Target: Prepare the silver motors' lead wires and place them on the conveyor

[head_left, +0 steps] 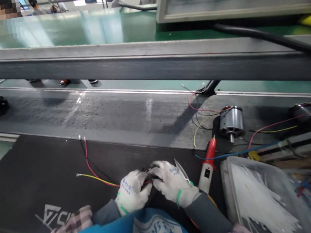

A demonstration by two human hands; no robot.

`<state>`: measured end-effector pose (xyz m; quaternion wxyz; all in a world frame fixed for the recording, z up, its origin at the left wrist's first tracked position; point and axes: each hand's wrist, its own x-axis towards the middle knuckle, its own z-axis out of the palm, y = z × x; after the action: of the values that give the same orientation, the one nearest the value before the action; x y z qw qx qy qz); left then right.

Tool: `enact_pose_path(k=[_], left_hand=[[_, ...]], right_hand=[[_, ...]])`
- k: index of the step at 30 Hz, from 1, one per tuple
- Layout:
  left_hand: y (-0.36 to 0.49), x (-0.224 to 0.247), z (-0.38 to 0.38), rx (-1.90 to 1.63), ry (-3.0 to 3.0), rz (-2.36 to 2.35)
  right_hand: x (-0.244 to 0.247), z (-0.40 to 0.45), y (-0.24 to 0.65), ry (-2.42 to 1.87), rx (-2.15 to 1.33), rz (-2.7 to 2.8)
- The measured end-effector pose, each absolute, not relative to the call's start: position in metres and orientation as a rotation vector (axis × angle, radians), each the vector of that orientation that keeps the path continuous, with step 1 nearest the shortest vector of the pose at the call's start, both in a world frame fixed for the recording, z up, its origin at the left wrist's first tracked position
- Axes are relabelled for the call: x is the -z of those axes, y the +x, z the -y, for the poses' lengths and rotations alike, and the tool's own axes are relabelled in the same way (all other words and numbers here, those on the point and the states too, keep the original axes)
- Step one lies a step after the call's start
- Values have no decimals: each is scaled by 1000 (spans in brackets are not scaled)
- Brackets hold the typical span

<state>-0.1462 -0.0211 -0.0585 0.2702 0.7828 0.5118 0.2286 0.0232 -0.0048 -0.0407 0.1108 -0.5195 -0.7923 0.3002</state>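
**Wires pinched between both hands**

On the belt lies a black mat. The motor sits at 2 o'clock and the cable-tie tray at 4, seemingly within our reach. Our gloved left hand and right hand are closed at 6 o'clock, pinching the red and yellow wires, their free ends spread toward 11 o'clock, apparently clear of our grip.

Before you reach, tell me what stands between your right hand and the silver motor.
The red-and-white tool stands in the way beside your right hand, and a blue wire crosses just short of the motor.
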Motion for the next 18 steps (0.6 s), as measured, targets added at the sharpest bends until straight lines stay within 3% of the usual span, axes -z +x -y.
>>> enact_pose_path(k=[8,14,18], left_hand=[[-146,58,19,-645,2057,-1349],[-143,58,21,-635,2057,-1390],[-141,55,21,-644,2042,-1392]], right_hand=[[32,28,50,-1629,-1104,1898],[21,42,42,-1669,-1504,1745],[20,39,48,-1714,-1215,1761]])
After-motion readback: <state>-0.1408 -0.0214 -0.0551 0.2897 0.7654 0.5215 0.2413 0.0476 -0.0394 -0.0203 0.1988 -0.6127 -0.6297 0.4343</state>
